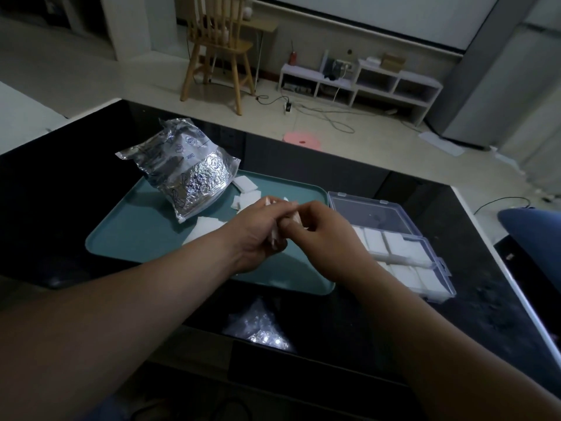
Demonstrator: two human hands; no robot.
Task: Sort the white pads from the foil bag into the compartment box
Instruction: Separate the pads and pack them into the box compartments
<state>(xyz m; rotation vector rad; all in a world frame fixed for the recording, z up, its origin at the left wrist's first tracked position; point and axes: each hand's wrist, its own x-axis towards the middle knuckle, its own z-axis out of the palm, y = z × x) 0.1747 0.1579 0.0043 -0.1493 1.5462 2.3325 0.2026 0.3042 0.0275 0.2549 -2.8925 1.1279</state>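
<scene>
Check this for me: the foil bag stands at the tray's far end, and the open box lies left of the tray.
Not quite. The head view shows the open box lying right of the tray, not left. The foil bag does stand at the tray's far end.

— First, the foil bag (185, 174)?
— Crumpled silver, printed, slumped at the far left of the teal tray (136, 235).
— And the white pads (246, 185)?
— Square, loose, flat on the tray just beside the bag. More packed in rows in the clear compartment box (438, 265), lid open, right of the tray.
</scene>
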